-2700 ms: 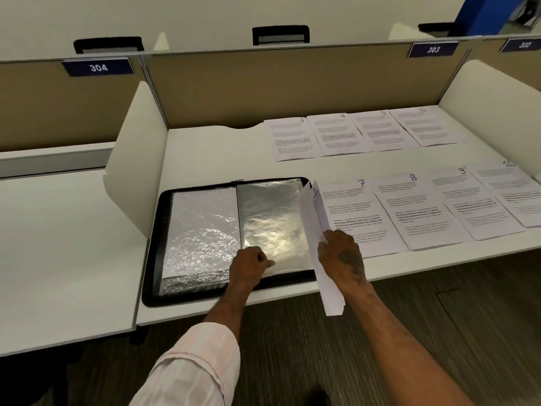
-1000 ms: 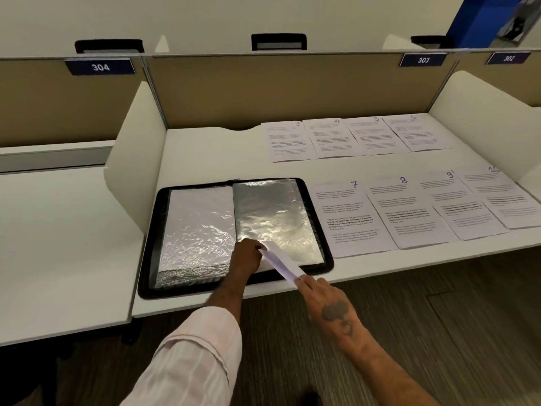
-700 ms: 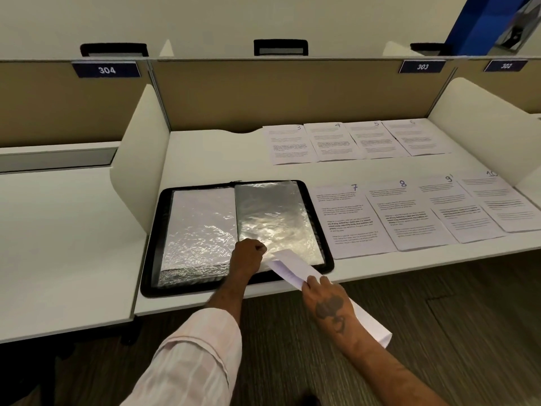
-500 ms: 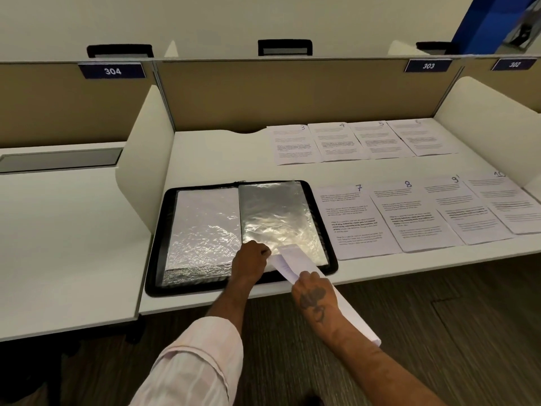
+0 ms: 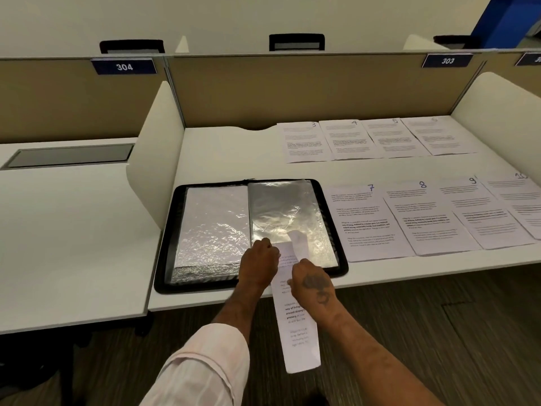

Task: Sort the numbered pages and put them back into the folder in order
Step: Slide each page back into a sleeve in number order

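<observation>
desk [image 5: 219, 153] with folder [image 5: 167, 259], numbered pages [image 5: 363, 224] beside it; right hand [image 5: 313, 284] holds page [image 5: 298, 332].

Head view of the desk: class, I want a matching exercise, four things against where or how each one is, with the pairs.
1 folder
2 page 7
3 page 3
4 loose page

A back row of the desk
B gripped by the right hand
C lying open
D just right of the folder

Pairs: 1-C, 2-D, 3-A, 4-B
</observation>
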A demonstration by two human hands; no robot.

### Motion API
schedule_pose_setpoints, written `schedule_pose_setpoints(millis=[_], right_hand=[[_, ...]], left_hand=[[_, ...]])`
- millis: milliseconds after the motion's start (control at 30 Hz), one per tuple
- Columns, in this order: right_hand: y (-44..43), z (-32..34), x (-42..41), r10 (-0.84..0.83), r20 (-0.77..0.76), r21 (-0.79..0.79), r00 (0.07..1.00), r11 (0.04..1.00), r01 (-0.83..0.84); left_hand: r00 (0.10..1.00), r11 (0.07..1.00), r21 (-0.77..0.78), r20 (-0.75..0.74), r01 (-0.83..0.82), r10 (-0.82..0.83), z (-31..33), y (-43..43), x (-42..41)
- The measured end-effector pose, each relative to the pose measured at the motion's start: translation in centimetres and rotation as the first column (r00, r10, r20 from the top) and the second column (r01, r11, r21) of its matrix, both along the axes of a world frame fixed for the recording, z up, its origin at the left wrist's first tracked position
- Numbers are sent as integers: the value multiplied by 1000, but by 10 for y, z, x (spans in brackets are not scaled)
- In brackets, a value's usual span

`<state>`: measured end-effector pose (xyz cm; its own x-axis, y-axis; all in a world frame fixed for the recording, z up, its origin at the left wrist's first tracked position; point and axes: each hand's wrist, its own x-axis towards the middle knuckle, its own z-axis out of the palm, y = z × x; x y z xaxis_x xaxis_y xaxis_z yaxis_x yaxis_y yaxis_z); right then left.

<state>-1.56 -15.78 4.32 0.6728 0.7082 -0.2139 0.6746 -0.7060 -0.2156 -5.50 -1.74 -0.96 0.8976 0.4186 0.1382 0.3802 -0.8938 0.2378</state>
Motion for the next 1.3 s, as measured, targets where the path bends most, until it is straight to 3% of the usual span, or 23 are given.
schedule_pose_setpoints(millis=[133,267,367,567,700,967,1033,1100,1167,1300], right_hand=[[-15,-5,16,-151,-141,127,979,977,169],[-29,-11,29,-332,-428,263,841,844,468],[-39,-15,35,-392,-521,285,758,757,588],[-42,-30,26,-373,-609,265,700,737,622],[-34,-30,27,-480,-626,290,615,588,755],[-20,-31,47,-458,-604,376,652,558,740],[-22,-31,50,-452,-648,355,613,533,768],[-30,-33,53,-407,-752,301,518,486,820],[-45,-37,54,-353,-835,202,423,518,831],[-78,-48,49,-261,-926,-23,271,758,651]], left_hand=[[1000,1000,12,11,8,-8,-4,0,-1],[1000,1000,-5,-4,5,-5,-10,-1,-4],[1000,999,-42,-7,-1,1,-21,-1,-7],[999,999,19,-21,30,-30,-26,-8,-9],[998,998,19,14,56,-57,-28,-10,-13],[998,998,54,42,41,-43,-33,-6,-16],[1000,1000,24,16,-5,5,-34,-5,-16],[998,999,3,-36,-48,48,-33,-4,-18],[994,997,-13,-79,-73,72,-32,-2,-19],[993,997,24,-93,-71,73,-31,1,-20]])
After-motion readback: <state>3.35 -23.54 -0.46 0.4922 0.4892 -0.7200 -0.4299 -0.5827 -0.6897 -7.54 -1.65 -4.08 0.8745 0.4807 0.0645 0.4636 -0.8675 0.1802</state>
